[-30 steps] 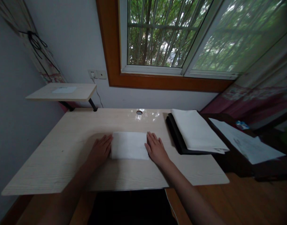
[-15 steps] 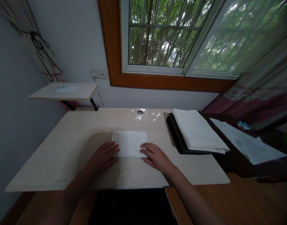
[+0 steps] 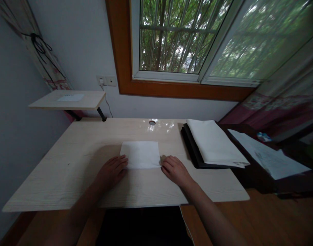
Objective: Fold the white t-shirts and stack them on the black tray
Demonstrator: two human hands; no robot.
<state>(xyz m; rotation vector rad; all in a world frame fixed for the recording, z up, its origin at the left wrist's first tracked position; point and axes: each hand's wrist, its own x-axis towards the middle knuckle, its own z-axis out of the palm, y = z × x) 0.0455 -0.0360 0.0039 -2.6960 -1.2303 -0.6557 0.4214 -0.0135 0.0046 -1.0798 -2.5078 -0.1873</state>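
Observation:
A white rectangular sheet [image 3: 141, 153] lies flat on the pale wooden desk; I cannot tell whether it is paper or thin cloth. At its near left corner, my left hand [image 3: 113, 171] is closed, fingers drawn together on the edge and partly covering it. The near right corner is pinched by my right hand [image 3: 175, 171], and the sheet puckers slightly there. Both forearms reach in over the front edge of the desk.
White folded fabric [image 3: 215, 143] lies on a folded black piece [image 3: 190, 150] to the right. A small raised shelf [image 3: 92, 99] stands at the back left. Beyond the desk's right side, a sheet [image 3: 271, 157] rests on dark furniture. The desk [image 3: 56, 174] has a cable hole [image 3: 152, 123].
My right hand has shifted slightly right and its fingers have closed on the sheet's corner. My left fingers have drawn together. The sheet has slid slightly away from me and left.

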